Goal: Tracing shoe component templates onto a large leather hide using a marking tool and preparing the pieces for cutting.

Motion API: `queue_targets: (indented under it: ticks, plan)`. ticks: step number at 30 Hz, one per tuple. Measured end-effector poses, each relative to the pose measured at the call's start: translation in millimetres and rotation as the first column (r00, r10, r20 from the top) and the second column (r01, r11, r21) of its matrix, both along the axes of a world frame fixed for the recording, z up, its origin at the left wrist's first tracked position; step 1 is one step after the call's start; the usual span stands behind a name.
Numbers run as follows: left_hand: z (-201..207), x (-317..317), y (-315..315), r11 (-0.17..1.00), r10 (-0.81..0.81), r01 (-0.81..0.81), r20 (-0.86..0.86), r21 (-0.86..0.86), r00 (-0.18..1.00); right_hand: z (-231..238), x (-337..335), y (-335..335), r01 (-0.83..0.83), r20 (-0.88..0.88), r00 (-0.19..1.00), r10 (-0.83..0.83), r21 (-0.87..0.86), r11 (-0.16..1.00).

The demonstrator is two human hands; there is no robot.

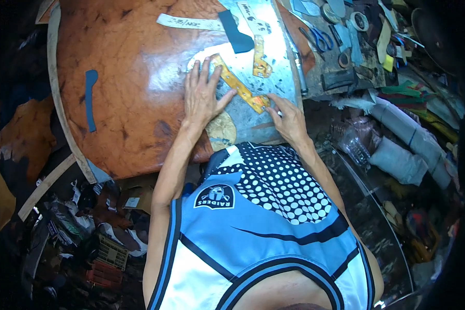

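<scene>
A long yellow template (235, 82) with small holes and a wider lower end lies slanted across the worktop. My left hand (202, 95) rests flat, fingers spread, partly on brown leather (129, 113), its fingertips and thumb along the template's left edge. At the template's wider end, my right hand (289, 120) has thumb and fingertips closed on its edge; whether anything small is also between them is hidden. Just beyond lie a shorter yellow template (260, 57), a dark teal cut piece (235, 33) and a pale strip with handwriting (194, 22).
A narrow blue-grey strip (90, 101) lies on the leather at left. At the far right, blue-handled scissors (323, 41) and tape rolls (359, 20) crowd a side table. Plastic-wrapped bundles (398, 160) are piled at right; a crate (111, 252) sits on the cluttered floor at lower left.
</scene>
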State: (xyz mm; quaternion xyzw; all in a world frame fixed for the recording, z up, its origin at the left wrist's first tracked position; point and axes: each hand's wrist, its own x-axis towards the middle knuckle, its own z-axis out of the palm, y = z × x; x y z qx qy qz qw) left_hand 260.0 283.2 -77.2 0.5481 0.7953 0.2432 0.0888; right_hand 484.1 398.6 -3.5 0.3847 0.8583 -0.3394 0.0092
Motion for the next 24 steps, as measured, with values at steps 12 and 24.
queue_targets:
  ticks: [12, 24]
  plan:
    - [16, -12, 10, 0.999, -0.044, 0.044, 0.004, 0.011, 0.999, 0, 6, -10, 0.064, -0.054, 0.997, -0.062, 0.023, 0.998]
    - [10, -16, 10, 0.995, -0.060, 0.059, 0.013, 0.077, 0.998, -1, 4, -8, 0.053, -0.054, 0.997, -0.054, -0.010, 0.999]
